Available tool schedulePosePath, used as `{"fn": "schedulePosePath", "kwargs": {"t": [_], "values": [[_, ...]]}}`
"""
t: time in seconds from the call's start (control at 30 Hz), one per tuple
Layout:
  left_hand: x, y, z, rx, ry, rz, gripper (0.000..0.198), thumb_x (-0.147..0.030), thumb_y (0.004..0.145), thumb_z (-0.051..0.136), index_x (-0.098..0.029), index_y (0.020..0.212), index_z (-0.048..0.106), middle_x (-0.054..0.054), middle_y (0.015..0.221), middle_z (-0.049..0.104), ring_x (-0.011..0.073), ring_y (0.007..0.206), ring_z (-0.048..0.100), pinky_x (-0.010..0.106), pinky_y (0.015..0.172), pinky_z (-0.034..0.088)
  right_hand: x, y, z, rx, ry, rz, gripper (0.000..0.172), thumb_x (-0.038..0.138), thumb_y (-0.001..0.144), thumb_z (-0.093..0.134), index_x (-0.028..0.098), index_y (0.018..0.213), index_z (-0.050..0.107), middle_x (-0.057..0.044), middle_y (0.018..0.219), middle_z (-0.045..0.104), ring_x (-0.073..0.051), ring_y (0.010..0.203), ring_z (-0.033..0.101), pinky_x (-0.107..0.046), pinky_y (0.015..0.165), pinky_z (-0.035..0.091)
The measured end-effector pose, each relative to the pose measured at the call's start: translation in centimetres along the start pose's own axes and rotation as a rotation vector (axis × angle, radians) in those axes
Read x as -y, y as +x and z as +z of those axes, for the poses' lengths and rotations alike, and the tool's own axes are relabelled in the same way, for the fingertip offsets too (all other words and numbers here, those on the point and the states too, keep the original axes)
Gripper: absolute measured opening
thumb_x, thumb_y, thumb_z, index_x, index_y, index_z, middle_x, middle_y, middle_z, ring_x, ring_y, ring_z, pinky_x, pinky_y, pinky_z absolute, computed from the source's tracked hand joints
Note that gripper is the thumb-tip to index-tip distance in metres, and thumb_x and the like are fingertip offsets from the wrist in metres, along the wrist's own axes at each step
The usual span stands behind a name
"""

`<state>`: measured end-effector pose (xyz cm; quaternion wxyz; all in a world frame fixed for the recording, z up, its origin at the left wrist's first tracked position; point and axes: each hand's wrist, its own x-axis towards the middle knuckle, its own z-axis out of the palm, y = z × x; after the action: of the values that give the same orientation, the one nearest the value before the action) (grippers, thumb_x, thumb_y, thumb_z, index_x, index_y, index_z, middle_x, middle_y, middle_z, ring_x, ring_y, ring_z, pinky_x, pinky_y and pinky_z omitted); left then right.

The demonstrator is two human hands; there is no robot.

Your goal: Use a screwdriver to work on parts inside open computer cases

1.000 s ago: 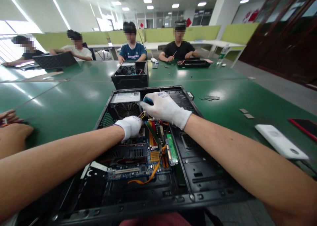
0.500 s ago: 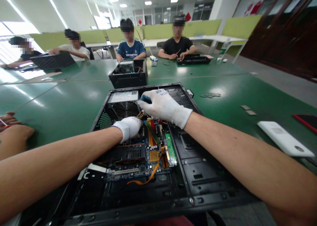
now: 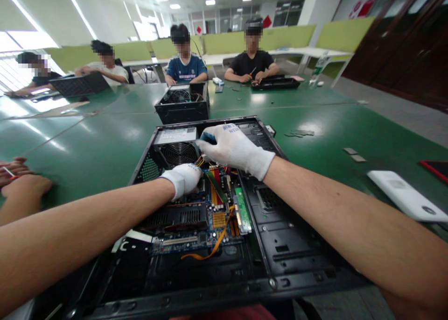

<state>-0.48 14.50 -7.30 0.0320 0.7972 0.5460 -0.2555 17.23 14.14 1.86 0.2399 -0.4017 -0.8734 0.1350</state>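
1. The left hand (image 3: pixel 182 180), in a white glove, reaches low inside an open computer case (image 3: pixel 268 280); its fingertips are hidden, so I cannot tell whether they pinch anything.
2. The right hand (image 3: pixel 233 147), also gloved, is just beyond and to the right of the left, above the case. Its fingers curl toward the thumb; whether they grip something is hidden.
3. Yellow wires (image 3: pixel 200 161) show in the gap between the two hands, near the left fingertips.
4. The fan (image 3: pixel 179 153) of the power supply (image 3: pixel 177 135) is just beyond the left hand, left of the right thumb.
5. Nearer the wearer than both hands are a circuit board (image 3: pixel 210 236), a loose orange cable (image 3: pixel 222 236) and a small green board (image 3: pixel 244 212).
6. Beyond both hands, a second case (image 3: pixel 184 112) is on the green table (image 3: pixel 315 170).
7. Well left of the left hand is a co-worker's hand (image 3: pixel 30 184).
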Motion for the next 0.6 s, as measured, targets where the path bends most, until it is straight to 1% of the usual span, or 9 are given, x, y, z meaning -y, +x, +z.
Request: {"fn": "schedulePosePath", "kwargs": {"t": [0.13,0.27,0.37,0.5,0.6], "values": [[-0.17,-0.25,-0.2,0.004,-0.002,0.013,0.046,-0.035,0.075,0.079,-0.016,0.117,0.073,0.015,0.115,0.076,0.0323,0.107,0.072,0.037,0.092,0.057,-0.01,0.01,0.02,0.003,0.0,-0.003,0.03,0.037,0.099,0.053,0.016,0.1,0.074,-0.006,0.087,0.074,-0.017,0.075,0.059,-0.028,0.072,0.04],[-0.14,-0.43,-0.28,0.0,-0.012,0.014,0.045,-0.035,0.077,0.077,-0.019,0.119,0.072,0.014,0.116,0.076,0.0303,0.108,0.072,0.036,0.094,0.056,0.14,-0.04,-0.11,0.002,-0.002,0.005,0.029,0.038,0.098,0.054,0.016,0.096,0.074,-0.006,0.085,0.073,-0.016,0.071,0.057,-0.028,0.069,0.039],[-0.11,-0.49,-0.32,-0.005,-0.018,0.019,0.045,-0.034,0.076,0.078,-0.02,0.118,0.073,0.013,0.115,0.076,0.0298,0.107,0.072,0.036,0.093,0.057,0.21,-0.1,-0.24,0.008,-0.006,0.006,0.029,0.038,0.099,0.053,0.016,0.095,0.073,-0.005,0.084,0.073,-0.016,0.071,0.057,-0.028,0.069,0.039],[-0.29,-0.69,-0.54,-0.002,-0.022,0.011,0.047,-0.035,0.076,0.077,-0.018,0.12,0.072,0.014,0.116,0.076,0.0313,0.106,0.072,0.037,0.091,0.058,0.21,-0.12,-0.3,0.009,-0.011,-0.005,0.029,0.037,0.099,0.053,0.016,0.096,0.073,-0.005,0.084,0.072,-0.016,0.073,0.056,-0.028,0.07,0.038],[-0.46,-0.87,-0.72,0.001,-0.018,0.007,0.05,-0.036,0.076,0.078,-0.017,0.122,0.071,0.015,0.118,0.075,0.0324,0.107,0.072,0.038,0.091,0.058,0.17,-0.09,-0.25,0.0,-0.012,-0.006,0.029,0.036,0.098,0.053,0.016,0.093,0.073,-0.005,0.082,0.071,-0.016,0.071,0.055,-0.028,0.069,0.038]]}}
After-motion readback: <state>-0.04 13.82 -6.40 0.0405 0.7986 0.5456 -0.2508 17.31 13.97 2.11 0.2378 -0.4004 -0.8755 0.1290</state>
